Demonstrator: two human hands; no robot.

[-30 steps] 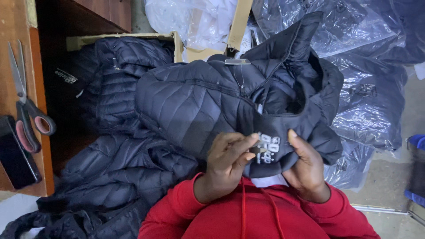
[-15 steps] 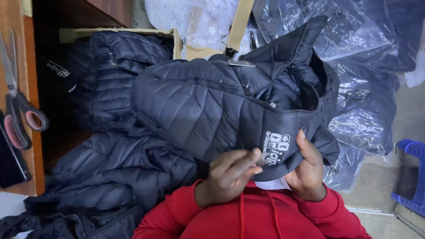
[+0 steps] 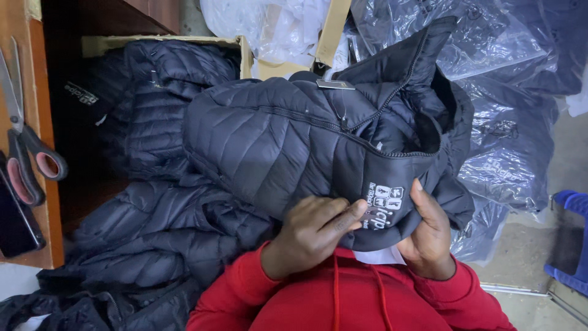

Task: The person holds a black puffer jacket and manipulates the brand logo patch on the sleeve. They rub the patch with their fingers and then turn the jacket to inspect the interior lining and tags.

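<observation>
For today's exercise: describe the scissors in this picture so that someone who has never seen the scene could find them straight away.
Start at the wooden desk along the left edge of the view, beside the heap of dark quilted jackets. The scissors lie on it, next to a black phone. Their red-lined black handles and bare metal blades set them apart from everything dark and padded nearby.

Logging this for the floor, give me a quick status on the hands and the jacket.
Left hand and right hand both gripping the dark quilted puffer jacket at its inner label patch. More jackets piled beside it. Nothing blocking.
</observation>
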